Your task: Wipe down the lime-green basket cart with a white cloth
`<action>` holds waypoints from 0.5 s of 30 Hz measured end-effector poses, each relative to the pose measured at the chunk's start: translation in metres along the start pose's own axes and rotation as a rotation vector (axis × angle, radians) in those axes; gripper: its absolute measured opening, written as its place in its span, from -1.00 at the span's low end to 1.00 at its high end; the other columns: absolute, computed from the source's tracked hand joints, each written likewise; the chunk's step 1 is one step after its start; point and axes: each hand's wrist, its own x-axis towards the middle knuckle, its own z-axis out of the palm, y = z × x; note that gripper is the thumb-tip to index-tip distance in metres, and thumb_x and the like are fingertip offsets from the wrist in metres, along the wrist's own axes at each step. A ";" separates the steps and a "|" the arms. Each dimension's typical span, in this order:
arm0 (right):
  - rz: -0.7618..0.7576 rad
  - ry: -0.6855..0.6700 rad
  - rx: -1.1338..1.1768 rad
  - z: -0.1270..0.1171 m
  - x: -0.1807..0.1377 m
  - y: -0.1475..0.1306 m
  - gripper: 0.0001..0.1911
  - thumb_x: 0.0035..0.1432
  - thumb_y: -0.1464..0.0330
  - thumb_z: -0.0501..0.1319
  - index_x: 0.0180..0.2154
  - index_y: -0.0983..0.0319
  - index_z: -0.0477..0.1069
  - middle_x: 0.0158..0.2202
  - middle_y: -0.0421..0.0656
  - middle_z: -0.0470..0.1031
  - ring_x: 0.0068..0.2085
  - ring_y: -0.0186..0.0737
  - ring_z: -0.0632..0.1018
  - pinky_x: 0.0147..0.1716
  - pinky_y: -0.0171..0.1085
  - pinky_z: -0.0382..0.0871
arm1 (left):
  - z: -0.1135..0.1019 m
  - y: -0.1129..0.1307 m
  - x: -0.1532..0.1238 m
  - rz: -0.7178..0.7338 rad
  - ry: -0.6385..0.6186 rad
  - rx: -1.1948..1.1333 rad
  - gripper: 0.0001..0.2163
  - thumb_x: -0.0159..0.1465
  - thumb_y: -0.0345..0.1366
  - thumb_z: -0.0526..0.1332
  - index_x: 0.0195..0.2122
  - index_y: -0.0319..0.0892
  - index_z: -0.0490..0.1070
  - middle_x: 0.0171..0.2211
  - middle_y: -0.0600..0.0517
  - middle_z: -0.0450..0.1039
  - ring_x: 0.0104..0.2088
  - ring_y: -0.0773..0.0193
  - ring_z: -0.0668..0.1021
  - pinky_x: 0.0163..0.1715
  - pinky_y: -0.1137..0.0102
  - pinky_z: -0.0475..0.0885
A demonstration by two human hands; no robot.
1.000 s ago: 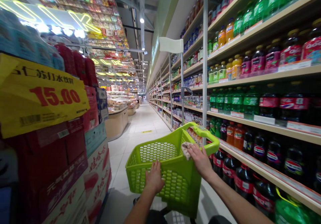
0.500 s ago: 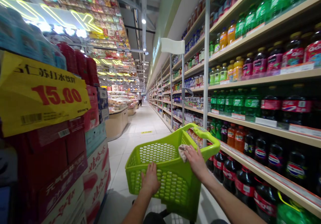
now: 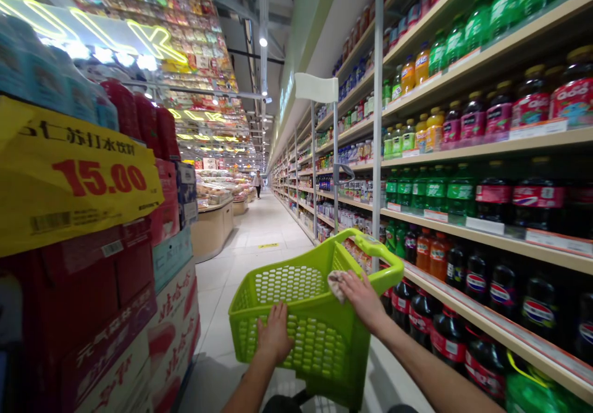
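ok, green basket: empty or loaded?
Looks empty: inside the basket only bare mesh walls show; its floor is hidden behind the near wall.

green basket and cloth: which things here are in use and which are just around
In hand: green basket, cloth, left hand, right hand.
Just around: soda bottles, shelves, yellow price sign, red cartons.

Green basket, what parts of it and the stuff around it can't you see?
Head view only:
1. Bottom of the green basket: behind the arms and cut off by the lower edge.
2. The cloth: mostly under the right hand.
3. Palm of the left hand: pressed flat against the basket's wall.
4. The person far down the aisle: too small.
5. Small print on the yellow price sign: blurred.
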 end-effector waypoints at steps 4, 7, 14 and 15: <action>0.211 0.027 -0.078 -0.030 -0.007 0.044 -0.63 0.07 0.56 0.02 -0.11 0.20 0.40 0.06 -0.06 0.31 0.10 -0.01 0.25 0.06 0.06 -0.01 | 0.002 0.003 0.000 0.008 0.012 -0.013 -0.27 -0.02 -0.40 0.10 0.21 -0.16 -0.14 0.27 0.02 -0.28 0.24 0.09 -0.12 0.14 -0.05 -0.09; 0.178 0.025 -0.035 -0.017 -0.007 0.016 -0.64 0.07 0.55 0.02 -0.12 0.20 0.40 0.04 -0.07 0.34 0.07 -0.04 0.29 0.04 0.03 0.04 | 0.004 0.005 0.000 0.002 0.014 -0.020 -0.27 -0.01 -0.40 0.10 0.21 -0.20 -0.16 0.27 0.01 -0.30 0.24 0.09 -0.13 0.14 -0.05 -0.07; -0.099 0.005 0.061 0.013 0.000 -0.035 -0.69 0.10 0.48 0.03 -0.15 0.15 0.41 0.02 -0.15 0.37 0.06 -0.10 0.30 0.03 -0.05 0.07 | 0.001 0.005 0.000 0.015 -0.007 0.010 -0.26 -0.02 -0.38 0.12 0.21 -0.22 -0.15 0.27 0.00 -0.28 0.24 0.07 -0.11 0.12 -0.08 -0.07; -0.060 0.012 0.039 0.006 -0.001 -0.020 -0.68 0.10 0.49 0.02 -0.15 0.16 0.41 0.01 -0.14 0.37 0.06 -0.09 0.30 0.04 -0.03 0.06 | 0.002 0.005 0.000 0.016 -0.004 0.008 -0.27 -0.02 -0.39 0.11 0.21 -0.21 -0.15 0.27 0.01 -0.28 0.24 0.07 -0.12 0.12 -0.08 -0.07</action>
